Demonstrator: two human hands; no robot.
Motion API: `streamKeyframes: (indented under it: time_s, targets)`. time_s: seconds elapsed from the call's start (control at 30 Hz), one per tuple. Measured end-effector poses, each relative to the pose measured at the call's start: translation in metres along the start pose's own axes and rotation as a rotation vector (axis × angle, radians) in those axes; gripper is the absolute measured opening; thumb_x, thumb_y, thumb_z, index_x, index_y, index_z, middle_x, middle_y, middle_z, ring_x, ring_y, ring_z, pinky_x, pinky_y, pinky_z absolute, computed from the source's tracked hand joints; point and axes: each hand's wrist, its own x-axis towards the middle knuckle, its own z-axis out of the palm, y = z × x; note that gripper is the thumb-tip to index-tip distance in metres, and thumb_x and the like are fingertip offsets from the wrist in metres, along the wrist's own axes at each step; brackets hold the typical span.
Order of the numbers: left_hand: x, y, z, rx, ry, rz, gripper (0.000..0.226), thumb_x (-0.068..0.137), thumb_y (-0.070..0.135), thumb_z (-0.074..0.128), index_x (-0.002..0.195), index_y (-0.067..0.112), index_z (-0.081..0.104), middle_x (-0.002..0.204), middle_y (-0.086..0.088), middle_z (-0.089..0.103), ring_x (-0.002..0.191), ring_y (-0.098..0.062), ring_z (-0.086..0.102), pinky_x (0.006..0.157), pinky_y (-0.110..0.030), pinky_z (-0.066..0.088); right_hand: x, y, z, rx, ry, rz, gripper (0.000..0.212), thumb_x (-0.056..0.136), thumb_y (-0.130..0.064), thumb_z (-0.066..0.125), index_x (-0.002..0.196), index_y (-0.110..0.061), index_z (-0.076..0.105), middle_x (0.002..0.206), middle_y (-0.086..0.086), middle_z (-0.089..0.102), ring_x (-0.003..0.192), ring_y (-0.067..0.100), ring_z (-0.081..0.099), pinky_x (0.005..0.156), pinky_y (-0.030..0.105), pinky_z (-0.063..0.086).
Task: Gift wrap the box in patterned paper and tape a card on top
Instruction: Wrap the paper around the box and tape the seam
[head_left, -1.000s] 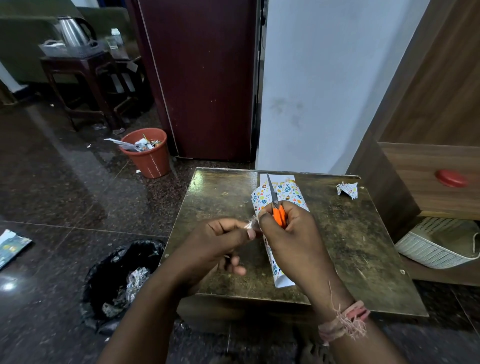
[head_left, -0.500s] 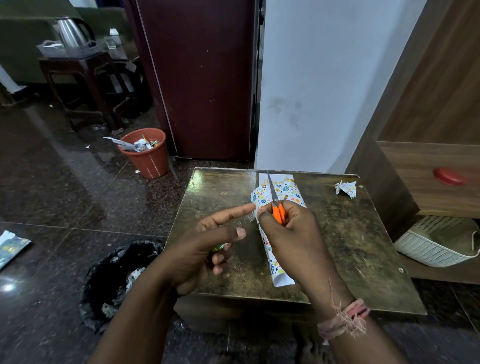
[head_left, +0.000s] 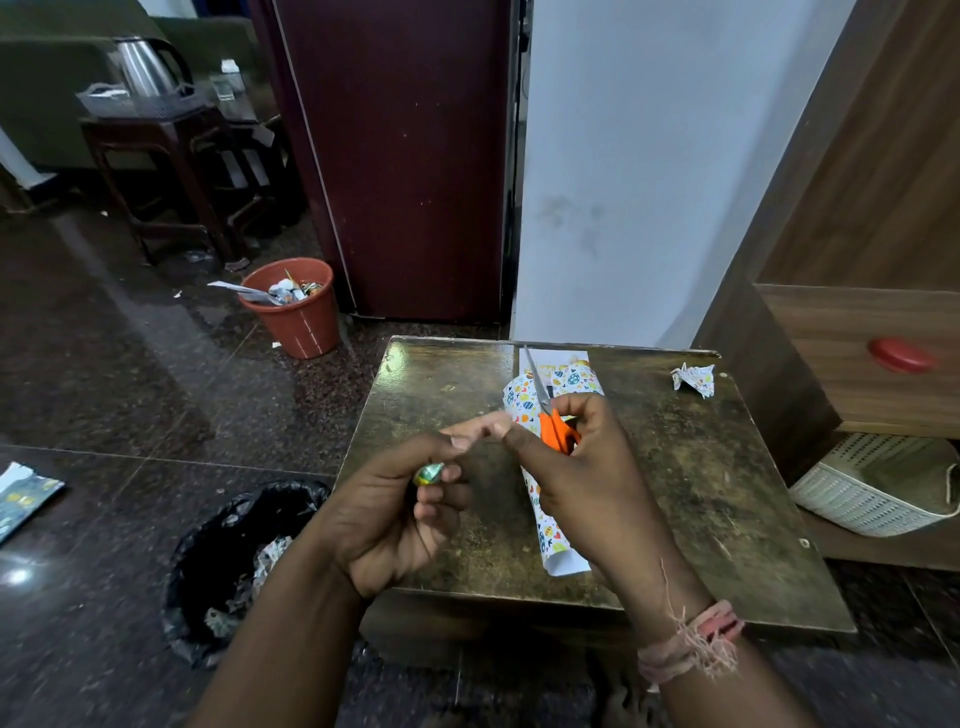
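A long parcel wrapped in white patterned paper (head_left: 555, 540) lies lengthwise on the small worn table (head_left: 701, 493), partly hidden under my hands. My right hand (head_left: 592, 473) grips orange-handled scissors (head_left: 555, 432), blades pointing away over the parcel. My left hand (head_left: 389, 519) curls its lower fingers round a small green and yellow roll (head_left: 430, 473). Its forefinger and thumb reach out to the right thumb. Whether a strip of tape runs between them I cannot tell. No card is recognisable.
A crumpled scrap of patterned paper (head_left: 693, 378) lies at the table's far right. On the floor are an orange bin (head_left: 296, 312), a black-bagged bin (head_left: 234, 561) at the table's left edge and a paper piece (head_left: 26, 493). A white basket (head_left: 872, 488) sits under the wooden cabinet at right.
My left forefinger and thumb left the right hand, spread out, then came back to its thumb. The green roll now shows in the left palm. The right hand barely moved.
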Motion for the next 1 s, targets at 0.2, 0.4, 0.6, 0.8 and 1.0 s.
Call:
streamKeyframes:
  time_s: [0.2,0.4,0.6,0.8,1.0]
  targets:
    - [0.003,0.006,-0.014,-0.188,-0.055,0.041,0.079,0.079,0.007,0.081,0.15,0.005,0.049,0.07,0.002,0.042,0.049,-0.003,0.044,0.038,-0.012,0.044,0.004,-0.011,-0.01,0.182,-0.018,0.062,0.048,0.074,-0.049,0.082,0.096,-0.02,0.05,0.064,-0.01,0.043,0.049,0.007,0.036,0.047,0.025,0.036]
    - [0.005,0.005,-0.014,-0.194,-0.011,0.07,0.085,0.07,0.004,0.087,0.147,0.003,0.052,0.068,0.001,0.043,0.047,-0.003,0.045,0.036,-0.014,0.044,0.016,-0.017,-0.046,0.355,-0.009,0.15,0.016,0.095,-0.001,0.044,0.093,-0.015,0.052,0.066,0.002,0.043,0.049,0.011,0.032,0.049,0.029,0.024]
    - [0.008,0.003,-0.012,-0.149,0.032,0.088,0.085,0.064,0.004,0.09,0.142,0.0,0.058,0.067,0.001,0.042,0.045,-0.003,0.043,0.035,-0.014,0.043,0.011,-0.002,-0.065,-0.542,-0.06,0.141,0.011,0.094,-0.018,0.057,0.102,-0.025,0.056,0.079,0.003,0.061,0.057,0.015,0.055,0.05,0.026,0.044]
    - [0.01,0.001,-0.01,-0.111,0.046,0.088,0.079,0.062,0.005,0.09,0.136,0.0,0.063,0.068,0.001,0.042,0.045,-0.003,0.041,0.036,-0.012,0.041,0.013,0.012,-0.055,-0.784,0.075,0.01,0.028,0.089,-0.025,0.061,0.116,-0.027,0.051,0.119,0.005,0.053,0.08,0.023,0.064,0.07,0.032,0.048]
    - [0.011,0.0,-0.009,-0.102,0.049,0.085,0.079,0.061,0.005,0.091,0.135,0.0,0.064,0.067,0.001,0.043,0.045,-0.002,0.041,0.036,-0.011,0.04,0.017,0.011,-0.056,-0.811,0.206,-0.029,0.015,0.083,-0.022,0.074,0.083,-0.018,0.059,0.093,0.004,0.061,0.073,0.018,0.057,0.053,0.024,0.034]
